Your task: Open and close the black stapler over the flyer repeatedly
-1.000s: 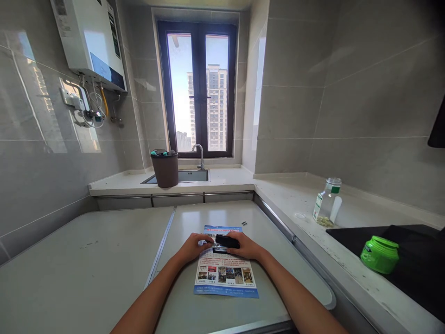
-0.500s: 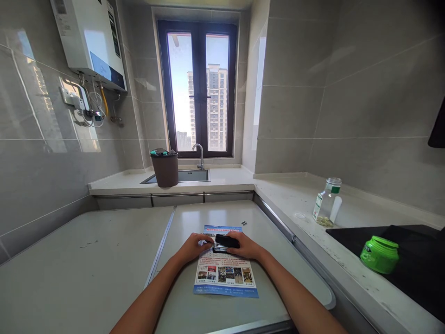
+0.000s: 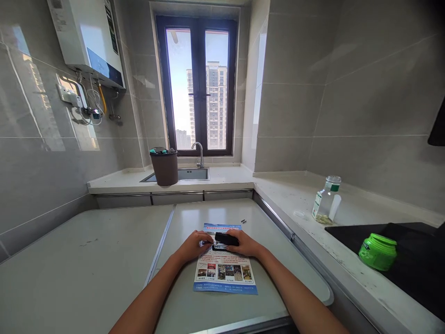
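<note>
So the stapler (image 3: 226, 239) was over the far half of the flyer (image 3: 224, 284), lying pretty much crosswise, black top piece uppermost and a bit of shiny metal showing between that and the base. Right hand (image 3: 245, 244) had its grip closed around the right end, fingers over the top and thumb down low on the near side. Left hand (image 3: 193, 246) was up against the left end, fingertips bunched in a narrow grip; honestly couldn't tell if it was pinching the metal part or some tiny bit, too small to make out.

The flyer lay flat on the pale counter (image 3: 111, 273), with a blue band along its near edge and rows of little photos just above that. Two small metal strips (image 3: 243, 221) sat just past its far right corner, close to each other.

Over on the right, a clear jar (image 3: 325, 204) with some greenish stuff at the bottom stood on the raised ledge (image 3: 280, 185), a clear disc (image 3: 298, 214) just left of it. Nearer than the jar, a green tub (image 3: 377, 253) sat on the black hob (image 3: 417, 278). Far side had a brown bin (image 3: 165, 170) by the sink (image 3: 194, 174), with the tap (image 3: 200, 157) to its right, under the window (image 3: 197, 83). White heater (image 3: 88, 41) hung on the left wall.
</note>
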The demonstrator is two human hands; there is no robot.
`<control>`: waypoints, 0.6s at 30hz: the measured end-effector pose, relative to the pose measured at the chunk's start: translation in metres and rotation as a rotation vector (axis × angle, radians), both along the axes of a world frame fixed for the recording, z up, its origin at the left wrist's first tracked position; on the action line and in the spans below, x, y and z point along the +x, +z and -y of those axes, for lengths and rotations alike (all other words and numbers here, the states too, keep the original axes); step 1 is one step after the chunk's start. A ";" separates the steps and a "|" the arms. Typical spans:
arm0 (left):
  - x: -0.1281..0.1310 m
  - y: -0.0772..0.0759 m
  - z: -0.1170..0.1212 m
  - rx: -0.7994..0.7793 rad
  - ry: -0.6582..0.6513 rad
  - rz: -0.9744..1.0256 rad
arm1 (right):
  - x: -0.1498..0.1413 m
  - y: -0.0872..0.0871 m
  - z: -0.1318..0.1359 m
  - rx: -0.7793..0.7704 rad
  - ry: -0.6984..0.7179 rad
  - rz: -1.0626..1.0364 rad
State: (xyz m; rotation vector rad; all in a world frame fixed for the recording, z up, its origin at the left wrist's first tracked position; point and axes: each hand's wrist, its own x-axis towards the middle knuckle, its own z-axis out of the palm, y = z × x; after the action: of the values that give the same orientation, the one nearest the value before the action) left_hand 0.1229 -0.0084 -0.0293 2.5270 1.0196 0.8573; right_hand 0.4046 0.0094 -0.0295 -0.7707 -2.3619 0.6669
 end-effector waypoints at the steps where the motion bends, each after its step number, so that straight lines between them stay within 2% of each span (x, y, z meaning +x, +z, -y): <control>1: 0.000 0.000 -0.001 -0.002 -0.003 0.008 | 0.000 0.000 0.000 0.003 0.000 -0.003; 12: 0.000 0.011 0.006 -0.010 0.032 -0.008 | -0.001 0.000 0.001 0.004 -0.019 -0.001; 18: 0.002 0.007 0.003 -0.084 0.018 0.112 | 0.000 0.000 0.000 -0.012 0.001 -0.012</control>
State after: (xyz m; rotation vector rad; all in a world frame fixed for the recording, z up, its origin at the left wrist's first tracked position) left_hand 0.1245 -0.0114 -0.0220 2.3753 1.0224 0.9293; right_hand 0.4045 0.0095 -0.0298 -0.7687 -2.3497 0.6853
